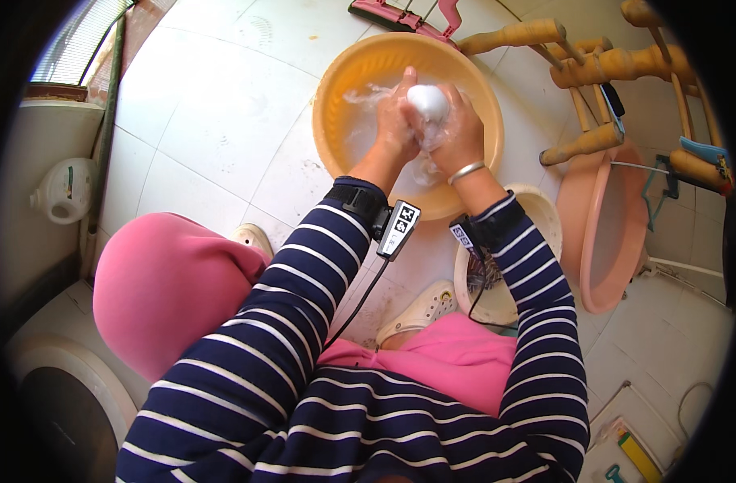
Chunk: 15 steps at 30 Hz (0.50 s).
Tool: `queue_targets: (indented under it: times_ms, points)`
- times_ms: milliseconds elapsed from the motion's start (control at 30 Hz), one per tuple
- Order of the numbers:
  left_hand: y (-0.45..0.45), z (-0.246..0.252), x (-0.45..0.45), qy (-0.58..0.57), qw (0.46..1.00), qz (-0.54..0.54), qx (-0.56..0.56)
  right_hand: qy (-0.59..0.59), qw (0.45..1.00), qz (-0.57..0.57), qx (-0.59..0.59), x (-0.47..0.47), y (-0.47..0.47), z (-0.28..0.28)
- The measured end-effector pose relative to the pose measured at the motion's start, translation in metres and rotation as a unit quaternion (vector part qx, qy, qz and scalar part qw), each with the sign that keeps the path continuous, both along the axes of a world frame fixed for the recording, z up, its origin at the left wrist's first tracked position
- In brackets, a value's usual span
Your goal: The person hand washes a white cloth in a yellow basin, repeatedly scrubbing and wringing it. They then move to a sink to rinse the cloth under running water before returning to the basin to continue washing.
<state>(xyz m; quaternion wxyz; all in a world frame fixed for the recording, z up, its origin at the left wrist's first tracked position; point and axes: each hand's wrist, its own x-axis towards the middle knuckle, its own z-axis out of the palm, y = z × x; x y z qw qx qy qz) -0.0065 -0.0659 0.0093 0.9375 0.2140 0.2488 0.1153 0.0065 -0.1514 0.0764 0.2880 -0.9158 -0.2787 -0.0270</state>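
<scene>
Over a large yellow plastic basin (330,130) holding cloudy water, both my hands clasp one smooth, rounded white object (428,101). Whether it is soap or a bunched wet cloth, I cannot tell. My left hand (394,124) grips its left side, thumb pointing up toward the far rim. From the right, my right hand (463,134) wraps it, a silver bangle (466,171) at the wrist. Both hands look wet. Clear, wrinkled streaks, either water or thin film, lie around and below them.
Near the basin's right front stands a pale bucket (549,208) with dark fabric inside. Further right, a pink basin (597,241) rests on its side beside a turned-wood rack (585,142). A pink squeegee-like tool (398,18) lies beyond. A white plastic jug (69,190) is at left.
</scene>
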Motion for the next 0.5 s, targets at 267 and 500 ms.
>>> queue_targets:
  times_ms: [267,500]
  points:
    - [-0.004,-0.002,0.001,0.057,0.986,-0.058,0.143,0.459,0.860,-0.119,0.186,0.065,-0.013,-0.029]
    - [0.033,0.022,0.011,-0.060,0.988,-0.091,-0.110,0.443,0.876,-0.157,-0.109,0.093,-0.033,0.003]
